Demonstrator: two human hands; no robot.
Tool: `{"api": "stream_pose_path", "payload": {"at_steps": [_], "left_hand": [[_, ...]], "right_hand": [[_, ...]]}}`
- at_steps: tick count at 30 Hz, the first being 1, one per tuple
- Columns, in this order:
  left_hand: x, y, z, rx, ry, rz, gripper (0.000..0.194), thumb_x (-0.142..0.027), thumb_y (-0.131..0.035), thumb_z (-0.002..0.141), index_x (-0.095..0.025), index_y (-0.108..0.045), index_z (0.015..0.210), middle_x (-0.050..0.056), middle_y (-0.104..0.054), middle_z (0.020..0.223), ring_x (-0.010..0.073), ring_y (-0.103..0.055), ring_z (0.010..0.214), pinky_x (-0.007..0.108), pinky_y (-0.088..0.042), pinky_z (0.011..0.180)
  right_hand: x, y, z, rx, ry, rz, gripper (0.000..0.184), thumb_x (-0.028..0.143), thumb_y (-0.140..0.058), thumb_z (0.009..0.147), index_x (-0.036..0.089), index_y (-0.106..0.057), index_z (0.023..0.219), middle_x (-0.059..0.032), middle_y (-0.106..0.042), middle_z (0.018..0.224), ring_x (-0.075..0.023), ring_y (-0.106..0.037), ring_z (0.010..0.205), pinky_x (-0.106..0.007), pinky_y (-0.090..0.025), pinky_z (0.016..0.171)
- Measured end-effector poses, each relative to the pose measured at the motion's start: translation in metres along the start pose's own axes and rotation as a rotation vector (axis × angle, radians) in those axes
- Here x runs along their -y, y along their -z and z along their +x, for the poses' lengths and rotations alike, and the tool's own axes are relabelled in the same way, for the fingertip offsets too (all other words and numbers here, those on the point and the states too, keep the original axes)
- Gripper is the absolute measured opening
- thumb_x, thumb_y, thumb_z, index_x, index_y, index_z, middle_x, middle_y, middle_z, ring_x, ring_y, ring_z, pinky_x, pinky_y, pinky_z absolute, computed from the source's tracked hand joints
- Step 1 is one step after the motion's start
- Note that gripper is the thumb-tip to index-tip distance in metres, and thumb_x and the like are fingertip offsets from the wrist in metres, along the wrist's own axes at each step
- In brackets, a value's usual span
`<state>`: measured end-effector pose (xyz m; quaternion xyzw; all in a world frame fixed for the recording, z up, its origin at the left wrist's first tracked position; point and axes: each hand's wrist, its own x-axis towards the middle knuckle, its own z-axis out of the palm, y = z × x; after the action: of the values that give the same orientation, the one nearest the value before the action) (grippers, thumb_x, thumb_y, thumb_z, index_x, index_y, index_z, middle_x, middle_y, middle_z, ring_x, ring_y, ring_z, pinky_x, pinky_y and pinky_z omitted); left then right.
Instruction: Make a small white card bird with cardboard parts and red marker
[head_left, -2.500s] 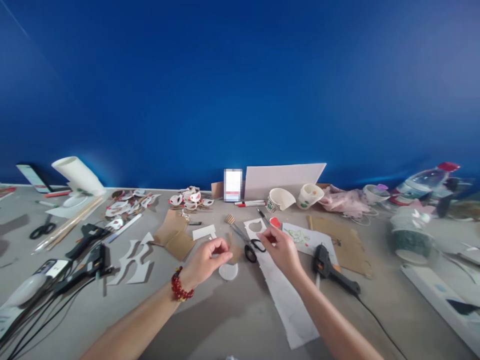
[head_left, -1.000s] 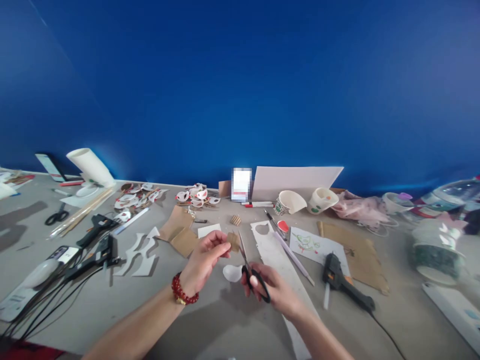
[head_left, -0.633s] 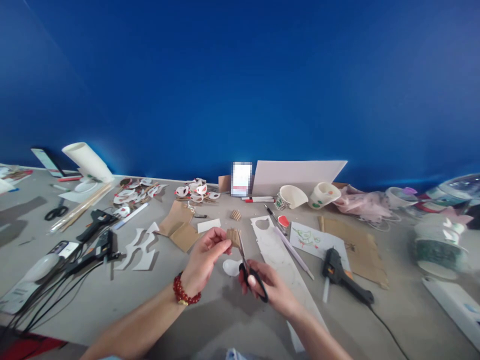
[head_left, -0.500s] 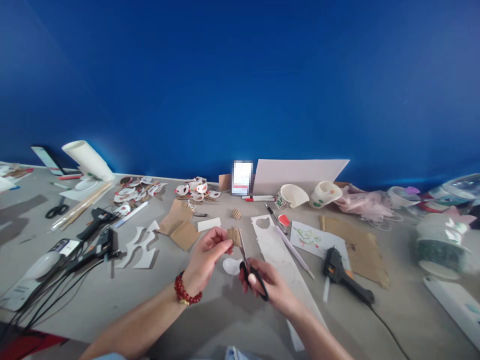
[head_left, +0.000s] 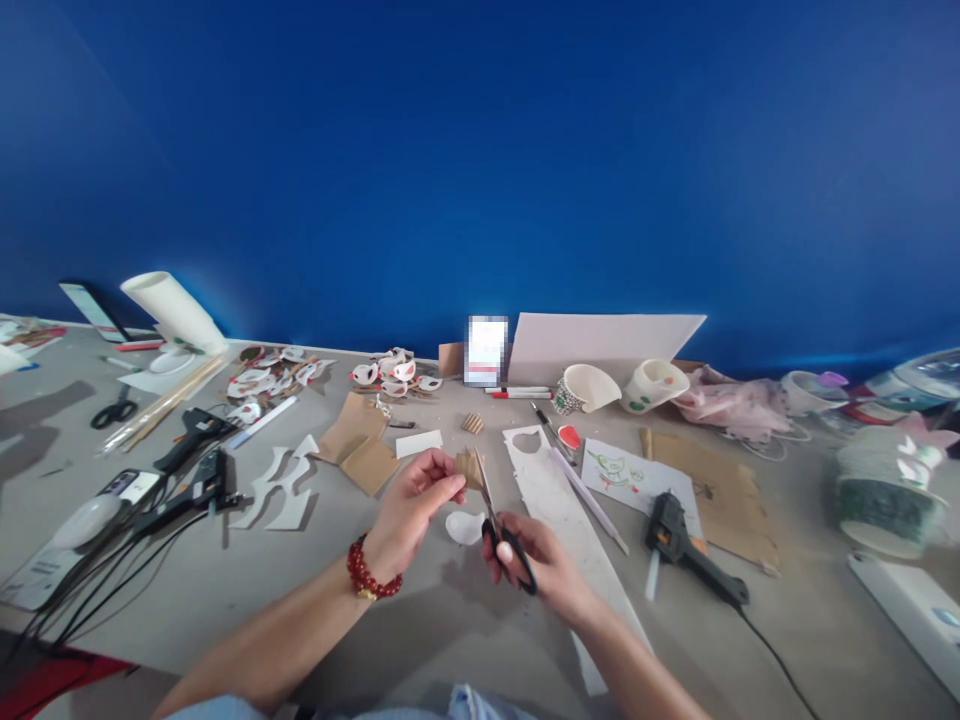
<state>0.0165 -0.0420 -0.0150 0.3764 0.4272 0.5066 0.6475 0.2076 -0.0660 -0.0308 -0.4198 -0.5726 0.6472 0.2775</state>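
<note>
- Two glue guns [head_left: 208,480], on the worktop [head_left: 247,585], well left of the strip [head_left: 553,495].
- White cutouts [head_left: 291,510], left of the strip.
- Left hand [head_left: 409,507], thumb and fingers pinching the cardboard [head_left: 468,467], just left of the strip.
- White disc [head_left: 464,528], also just left of the strip.
- Right hand [head_left: 541,568], fingers curled through the handles of the scissors [head_left: 492,522], over the strip; the blades meet the cardboard's right edge.
- Drawing [head_left: 637,474], right of the strip.

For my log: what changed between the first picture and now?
The right hand has picked up the black-handled scissors and brought them nearer the body, to the edge of the corrugated cardboard piece pinched in the left hand. The green drawing and the glue gun beside it stayed put.
</note>
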Motion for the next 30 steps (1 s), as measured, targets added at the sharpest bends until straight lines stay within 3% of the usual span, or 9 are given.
{"api": "stream_pose_path", "payload": {"at_steps": [30], "left_hand": [[-0.008,0.004,0.002,0.009,-0.028,0.099,0.015,-0.026,-0.071,0.078,-0.018,-0.06,0.082,-0.001,-0.06,0.076,0.011,-0.058,0.07,0.022,-0.044,0.067]], "right_hand": [[-0.009,0.007,0.001,-0.01,0.003,-0.078,0.06,0.078,-0.057,0.069,0.019,-0.051,0.063,0.0023,-0.053,0.052,-0.0108,-0.044,0.047,-0.023,-0.031,0.048]]}}
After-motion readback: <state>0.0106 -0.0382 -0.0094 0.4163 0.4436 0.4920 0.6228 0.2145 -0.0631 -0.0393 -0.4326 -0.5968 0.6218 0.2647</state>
